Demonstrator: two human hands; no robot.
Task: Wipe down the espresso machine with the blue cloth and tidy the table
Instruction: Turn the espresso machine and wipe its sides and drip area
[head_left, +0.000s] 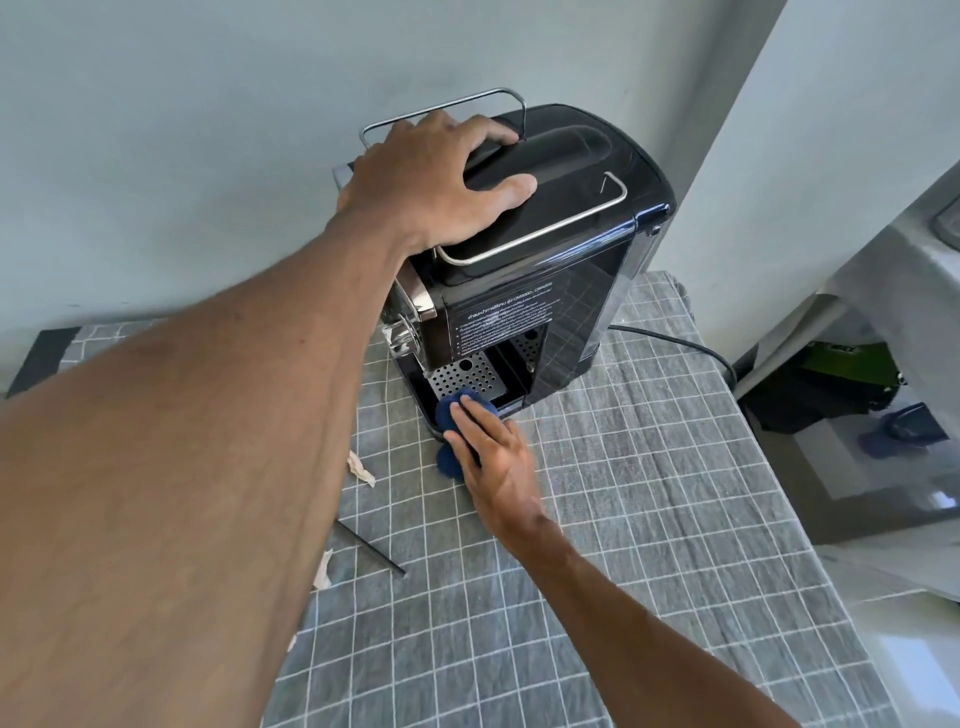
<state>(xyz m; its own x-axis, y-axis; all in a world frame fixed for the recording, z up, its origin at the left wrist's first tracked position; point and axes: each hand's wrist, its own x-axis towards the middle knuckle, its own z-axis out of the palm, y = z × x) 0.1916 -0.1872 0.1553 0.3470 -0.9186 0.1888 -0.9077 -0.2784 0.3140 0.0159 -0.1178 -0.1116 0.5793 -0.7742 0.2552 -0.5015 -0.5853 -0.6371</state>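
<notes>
Left hand (436, 182) lies spread, palm down, on top of the black espresso machine (524, 260), which stands on the checked tablecloth (649, 493). Right hand (493, 452), fingers extended, presses the blue cloth (451, 410) against the front edge of the perforated drip tray (465, 374). Paper scraps (361, 467) lie nearby.

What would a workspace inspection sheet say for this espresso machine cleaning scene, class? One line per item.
Surface: table under a grey checked tablecloth, wrinkled.
Job's things: black espresso machine upright; blue cloth pressed at the perforated drip tray.
Clutter: torn paper scraps and a thin dark stick on the tablecloth.
Hands: left hand flat on the machine's top; right hand pressing the cloth.
Cables: black power cord trailing off to the right.
Surroundings: pale wall behind; white furniture on the right.
</notes>
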